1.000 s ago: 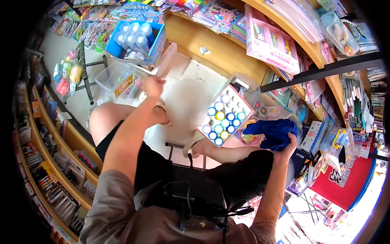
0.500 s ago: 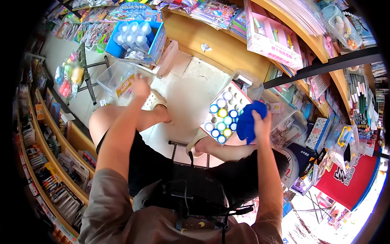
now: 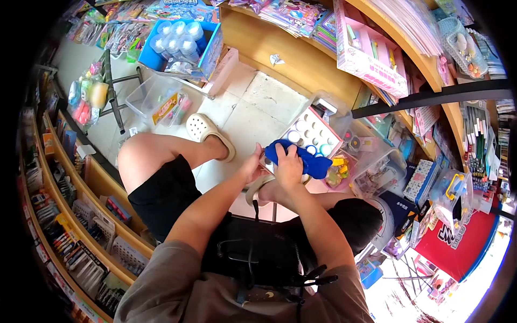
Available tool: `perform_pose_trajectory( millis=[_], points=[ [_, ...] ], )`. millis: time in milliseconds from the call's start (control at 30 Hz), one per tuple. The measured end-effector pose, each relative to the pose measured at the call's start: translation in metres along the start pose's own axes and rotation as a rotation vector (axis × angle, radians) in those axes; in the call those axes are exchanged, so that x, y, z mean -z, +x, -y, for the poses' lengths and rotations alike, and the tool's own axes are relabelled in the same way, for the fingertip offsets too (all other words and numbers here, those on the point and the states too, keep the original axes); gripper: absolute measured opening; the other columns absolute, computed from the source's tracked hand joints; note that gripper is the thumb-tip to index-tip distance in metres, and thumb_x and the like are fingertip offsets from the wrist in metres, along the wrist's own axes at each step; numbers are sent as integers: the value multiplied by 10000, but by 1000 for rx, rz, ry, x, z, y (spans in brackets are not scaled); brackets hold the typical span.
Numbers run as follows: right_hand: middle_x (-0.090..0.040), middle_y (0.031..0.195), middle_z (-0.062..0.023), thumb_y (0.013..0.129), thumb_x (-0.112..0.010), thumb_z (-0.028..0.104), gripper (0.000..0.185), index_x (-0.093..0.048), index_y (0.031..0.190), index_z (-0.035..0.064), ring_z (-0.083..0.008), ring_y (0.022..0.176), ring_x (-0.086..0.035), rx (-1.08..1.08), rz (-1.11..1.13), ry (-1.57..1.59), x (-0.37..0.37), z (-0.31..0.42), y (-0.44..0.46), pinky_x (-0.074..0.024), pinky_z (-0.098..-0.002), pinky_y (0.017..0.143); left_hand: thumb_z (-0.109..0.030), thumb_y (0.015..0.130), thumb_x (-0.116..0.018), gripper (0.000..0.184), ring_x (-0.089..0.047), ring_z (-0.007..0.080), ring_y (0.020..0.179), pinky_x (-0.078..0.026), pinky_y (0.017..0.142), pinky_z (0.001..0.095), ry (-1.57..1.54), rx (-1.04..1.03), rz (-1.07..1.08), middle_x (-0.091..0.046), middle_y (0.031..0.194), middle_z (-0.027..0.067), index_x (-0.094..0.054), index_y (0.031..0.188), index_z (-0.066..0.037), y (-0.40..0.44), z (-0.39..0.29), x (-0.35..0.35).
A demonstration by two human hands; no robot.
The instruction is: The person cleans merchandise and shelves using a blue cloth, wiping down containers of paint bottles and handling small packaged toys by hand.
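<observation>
A white box with a red edge [image 3: 333, 141] is tilted in front of my right knee. Round white-topped bottles or jars [image 3: 301, 125] sit in rows inside it. My left hand [image 3: 251, 164] is closed at the box's near left edge, its thumb along the side. Bunched over the box's front part is a blue cloth [image 3: 315, 164], gripped in my right hand [image 3: 289, 166] and hiding several of the tops. Behind the box stands a clear plastic bin [image 3: 344, 114].
At the far left are an open clear bin [image 3: 142, 105] and a blue carton of bottles [image 3: 211, 51]. Wooden shelves of stationery [image 3: 102, 185] curve along the left. More shelves [image 3: 301, 59] and a pink display box [image 3: 377, 72] stand ahead. Clear containers [image 3: 382, 167] crowd the right.
My left hand has come back from the clear bin at the far left to the box's edge. My right hand has brought the blue cloth leftward over the bottle tops.
</observation>
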State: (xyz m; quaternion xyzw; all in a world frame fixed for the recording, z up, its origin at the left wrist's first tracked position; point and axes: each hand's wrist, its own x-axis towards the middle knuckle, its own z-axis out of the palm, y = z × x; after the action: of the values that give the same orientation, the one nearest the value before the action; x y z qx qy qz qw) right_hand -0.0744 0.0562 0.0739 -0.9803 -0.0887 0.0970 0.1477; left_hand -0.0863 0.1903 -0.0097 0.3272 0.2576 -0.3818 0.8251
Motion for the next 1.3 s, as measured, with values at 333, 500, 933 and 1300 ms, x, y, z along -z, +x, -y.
perform_pose_trajectory(
  millis=[333,500,933,1300],
  points=[
    [-519,1046,-188,682,-666,136,433,-567,1102,110,-366,846,-602,75,419,138,24,6,-13,-497,-416,746,-699,823,-341,967,-279,263,1326,-286,1063,406,-50,-1,-15,-168,1463,190,11,1433,-37,-21,-13,-23],
    [-614,948,-185,689,-681,195,371,-619,1026,51,-323,880,-609,13,626,468,13,-13,-8,-481,-378,779,-691,839,-323,845,-487,265,1120,-440,912,382,-1,-30,-220,-430,1291,145,-261,1380,-44,-7,-4,-11],
    [-627,887,-204,756,-656,265,421,-471,1091,90,-363,789,-627,-237,128,231,45,-23,-26,-496,-443,675,-692,844,-332,831,-496,241,1042,-473,814,389,219,69,-70,-425,1243,116,-212,1401,-87,4,0,9],
    [-648,933,-129,687,-651,252,318,-638,992,163,-311,876,-621,93,700,362,31,-14,-50,-489,-409,764,-632,871,-368,757,-506,206,1034,-509,761,348,339,-38,-225,-460,1231,96,-190,1419,-140,1,5,0]
  ],
)
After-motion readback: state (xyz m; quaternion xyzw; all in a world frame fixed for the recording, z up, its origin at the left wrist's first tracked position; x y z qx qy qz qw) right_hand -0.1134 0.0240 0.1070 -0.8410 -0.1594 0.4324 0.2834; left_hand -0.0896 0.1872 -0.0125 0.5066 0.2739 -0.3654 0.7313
